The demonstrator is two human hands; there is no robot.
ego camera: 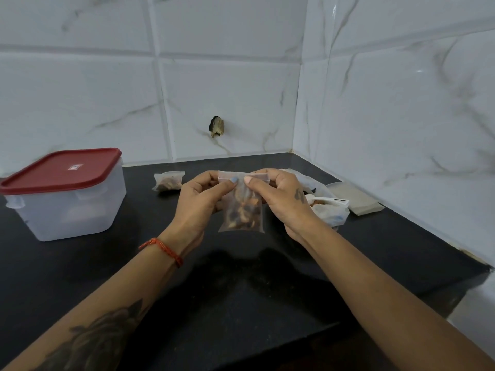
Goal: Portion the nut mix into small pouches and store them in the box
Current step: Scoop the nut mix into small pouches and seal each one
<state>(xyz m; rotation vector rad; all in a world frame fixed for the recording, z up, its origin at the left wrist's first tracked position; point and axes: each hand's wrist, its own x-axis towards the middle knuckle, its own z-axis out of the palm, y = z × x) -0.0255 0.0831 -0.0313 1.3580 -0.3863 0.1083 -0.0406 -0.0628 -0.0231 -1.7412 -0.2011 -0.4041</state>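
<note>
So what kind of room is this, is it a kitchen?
Probably a kitchen corner. There is a dark stone counter, white marble-look wall tiles behind it, and a plastic food box with a red lid standing on the counter.

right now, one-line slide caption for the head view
Left hand and right hand pinch a small clear nut-filled plastic pouch beside a closed red-lidded translucent box.

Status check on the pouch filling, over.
Left hand and right hand both pinch the top of a filled pouch, held above the counter. One filled pouch lies behind. Box on the left, lid on.
</note>
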